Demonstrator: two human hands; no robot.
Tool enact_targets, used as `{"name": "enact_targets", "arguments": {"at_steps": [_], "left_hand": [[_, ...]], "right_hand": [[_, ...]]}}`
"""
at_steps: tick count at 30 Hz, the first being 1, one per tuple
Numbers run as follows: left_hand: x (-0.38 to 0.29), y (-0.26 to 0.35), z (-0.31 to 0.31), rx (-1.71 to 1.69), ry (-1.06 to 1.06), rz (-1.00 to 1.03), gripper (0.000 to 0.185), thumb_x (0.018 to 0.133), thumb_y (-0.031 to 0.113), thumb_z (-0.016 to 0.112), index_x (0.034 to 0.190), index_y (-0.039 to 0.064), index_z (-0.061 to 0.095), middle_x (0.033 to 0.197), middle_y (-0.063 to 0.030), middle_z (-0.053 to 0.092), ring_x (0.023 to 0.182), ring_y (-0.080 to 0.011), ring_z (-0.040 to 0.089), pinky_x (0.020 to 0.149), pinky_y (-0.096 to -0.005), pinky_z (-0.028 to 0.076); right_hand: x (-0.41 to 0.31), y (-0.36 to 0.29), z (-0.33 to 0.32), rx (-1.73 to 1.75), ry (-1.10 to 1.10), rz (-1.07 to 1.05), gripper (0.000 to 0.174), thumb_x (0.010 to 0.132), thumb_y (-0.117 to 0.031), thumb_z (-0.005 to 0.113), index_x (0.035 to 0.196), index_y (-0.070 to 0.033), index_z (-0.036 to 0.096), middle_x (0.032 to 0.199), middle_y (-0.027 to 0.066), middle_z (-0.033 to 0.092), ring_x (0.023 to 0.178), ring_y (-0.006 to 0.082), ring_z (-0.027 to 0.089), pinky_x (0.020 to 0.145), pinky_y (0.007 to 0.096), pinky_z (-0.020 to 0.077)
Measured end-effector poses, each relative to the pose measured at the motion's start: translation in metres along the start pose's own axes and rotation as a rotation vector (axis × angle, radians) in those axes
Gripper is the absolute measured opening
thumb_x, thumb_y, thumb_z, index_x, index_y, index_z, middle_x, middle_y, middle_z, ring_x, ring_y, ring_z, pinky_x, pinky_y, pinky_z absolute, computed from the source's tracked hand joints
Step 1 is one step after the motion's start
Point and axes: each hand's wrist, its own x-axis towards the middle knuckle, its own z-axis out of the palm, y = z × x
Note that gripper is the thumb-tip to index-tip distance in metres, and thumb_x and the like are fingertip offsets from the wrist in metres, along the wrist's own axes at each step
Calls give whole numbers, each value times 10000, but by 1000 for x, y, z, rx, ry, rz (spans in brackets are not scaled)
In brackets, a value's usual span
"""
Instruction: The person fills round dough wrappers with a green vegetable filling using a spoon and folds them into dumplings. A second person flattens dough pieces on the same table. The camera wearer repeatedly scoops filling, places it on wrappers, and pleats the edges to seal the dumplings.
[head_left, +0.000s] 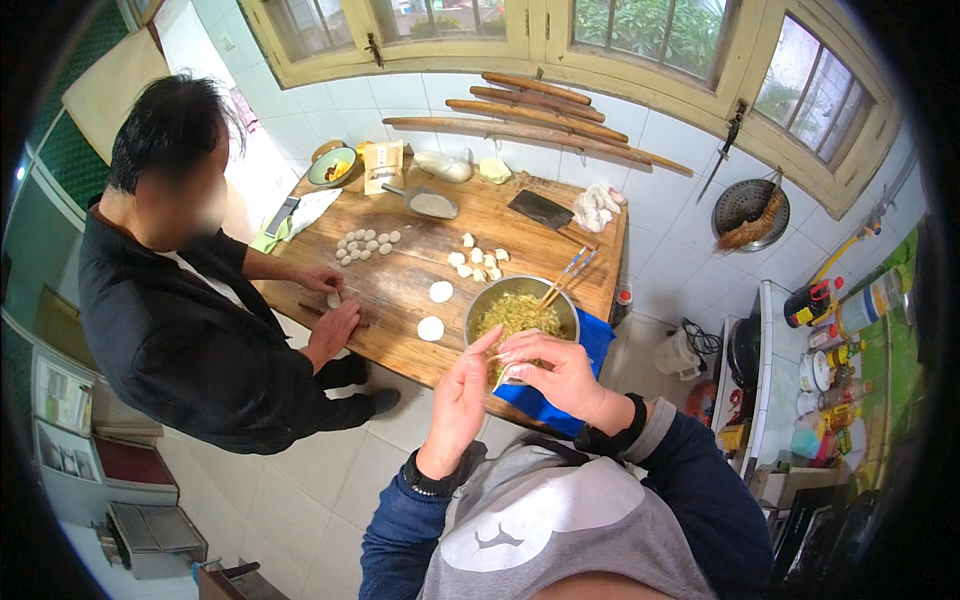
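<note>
My left hand (463, 394) and my right hand (559, 371) meet over the near side of a steel bowl (574, 307) of chopped filling (517, 307). Between their fingers is a folded dumpling wrapper (506, 375), partly hidden by the right hand. Wooden chopsticks (562, 281) with blue-patterned ends lean in the bowl. To its left, two round dough wrappers (430, 328) lie flat on the wooden table (405, 262). Several filled dumplings (477, 256) sit behind them, and small dough pieces (367, 244) are grouped further left.
At the left a person (202, 300) works dough with a rolling pin at the table. A cleaver (540, 209), a flour scoop (431, 202), a paper bag (383, 169) and a green bowl (332, 165) stand or lie towards the back. Blue cloth (596, 337) lies under the steel bowl.
</note>
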Motion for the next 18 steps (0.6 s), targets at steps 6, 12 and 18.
{"name": "enact_targets", "arguments": {"at_steps": [6, 12, 18], "left_hand": [[-12, 11, -6, -128, 50, 87, 465, 931, 198, 651, 1357, 58, 527, 1340, -133, 574, 1162, -188, 563, 966, -318, 464], [-12, 3, -1, -110, 143, 201, 390, 790, -3, 766, 1164, 17, 659, 1286, -150, 597, 1182, -225, 572, 967, -340, 488], [-9, 10, 2, -108, 184, 176, 267, 829, -37, 715, 1091, 5, 699, 1215, -160, 636, 1130, -223, 600, 942, -324, 495]], "right_hand": [[5, -19, 8, -18, 113, -72, 164, 845, 27, 681, 1008, 9, 689, 1066, 143, 692, 1009, 248, 653, 884, 332, 516], [7, -26, 16, 35, 177, -47, 146, 859, 36, 663, 1004, 19, 681, 1075, 156, 682, 993, 229, 657, 865, 321, 528], [10, -25, 17, 17, 180, -94, 150, 857, 8, 690, 1007, 18, 680, 1078, 156, 678, 993, 230, 658, 860, 321, 529]]}}
